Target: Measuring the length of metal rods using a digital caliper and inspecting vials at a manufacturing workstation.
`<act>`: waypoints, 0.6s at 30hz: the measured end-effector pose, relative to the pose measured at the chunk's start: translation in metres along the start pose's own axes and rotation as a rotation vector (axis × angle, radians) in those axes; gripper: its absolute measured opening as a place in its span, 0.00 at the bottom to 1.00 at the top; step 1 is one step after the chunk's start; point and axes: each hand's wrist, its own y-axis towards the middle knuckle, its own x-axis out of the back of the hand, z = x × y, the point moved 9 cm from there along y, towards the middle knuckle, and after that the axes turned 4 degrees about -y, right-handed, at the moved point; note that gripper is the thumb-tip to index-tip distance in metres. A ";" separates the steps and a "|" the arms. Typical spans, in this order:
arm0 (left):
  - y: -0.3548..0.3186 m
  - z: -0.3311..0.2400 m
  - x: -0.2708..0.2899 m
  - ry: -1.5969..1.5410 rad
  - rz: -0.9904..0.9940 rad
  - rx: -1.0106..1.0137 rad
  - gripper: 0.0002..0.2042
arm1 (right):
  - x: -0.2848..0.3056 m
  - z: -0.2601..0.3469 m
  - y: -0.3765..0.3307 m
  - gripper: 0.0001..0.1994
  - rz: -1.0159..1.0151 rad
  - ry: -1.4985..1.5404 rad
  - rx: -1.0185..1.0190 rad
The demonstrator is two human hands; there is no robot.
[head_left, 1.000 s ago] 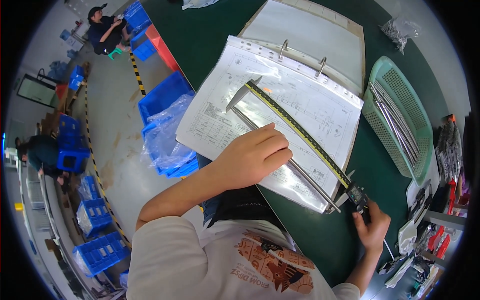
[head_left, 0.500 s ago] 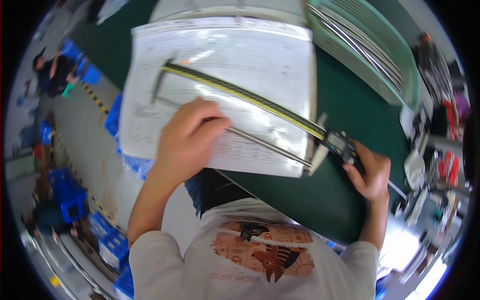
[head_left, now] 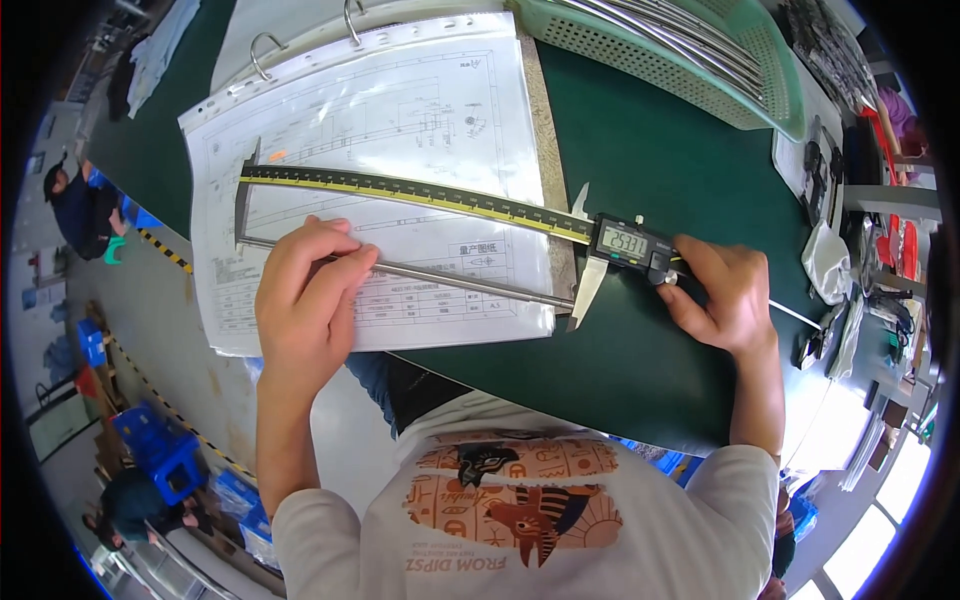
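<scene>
My left hand (head_left: 308, 290) pinches a thin metal rod (head_left: 450, 278) between thumb and fingers. A long digital caliper (head_left: 420, 196) lies across above the rod, its yellow-edged black scale slanting down to the right. The caliper's far-left jaw reaches down to the rod's left end; its sliding jaw (head_left: 588, 290) is at the right end. My right hand (head_left: 722, 295) closes around the slider next to the lit display (head_left: 625, 242), thumb near the small wheel. Beneath rod and caliper lie drawing sheets in a clear sleeve (head_left: 370, 110), part of a ring binder.
A pale green plastic basket (head_left: 690, 95) with several metal rods stands at the far right of the green table (head_left: 640, 380). Tools and a white glove-like item (head_left: 828, 255) lie at the right. Past the left edge are blue stools (head_left: 160, 455) and a person (head_left: 78, 205).
The view has swung, so binder, caliper and basket sit further left and up in it. The caliper still spans the rod in both frames; both hands keep their holds.
</scene>
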 end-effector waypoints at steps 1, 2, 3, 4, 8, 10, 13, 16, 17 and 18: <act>0.000 0.000 0.000 -0.002 0.000 -0.002 0.08 | 0.001 0.001 0.000 0.17 -0.011 0.004 0.000; 0.001 -0.001 0.001 0.011 -0.006 -0.004 0.08 | 0.000 0.001 0.001 0.17 -0.011 0.001 -0.002; 0.003 -0.002 0.001 0.021 -0.011 -0.009 0.08 | 0.002 0.001 0.001 0.17 -0.039 -0.008 0.003; 0.003 -0.001 0.001 0.014 -0.012 -0.014 0.08 | 0.005 0.001 0.002 0.16 -0.068 -0.018 0.009; 0.000 0.001 0.002 0.037 -0.007 0.006 0.07 | 0.003 -0.001 0.003 0.17 -0.068 -0.019 0.010; -0.001 0.001 0.001 0.037 -0.009 0.007 0.07 | 0.002 -0.002 0.003 0.18 -0.069 -0.030 -0.005; 0.001 0.000 0.001 0.043 -0.009 0.002 0.07 | 0.004 -0.002 0.004 0.19 -0.107 -0.064 -0.004; 0.002 0.000 0.001 0.037 -0.009 -0.002 0.08 | 0.004 -0.003 0.004 0.20 -0.095 -0.106 -0.010; 0.002 0.000 0.001 0.034 -0.008 -0.006 0.08 | 0.004 -0.003 0.004 0.20 -0.096 -0.109 -0.014; 0.002 0.001 0.000 0.035 -0.006 -0.003 0.08 | 0.005 -0.003 0.004 0.21 -0.102 -0.110 -0.019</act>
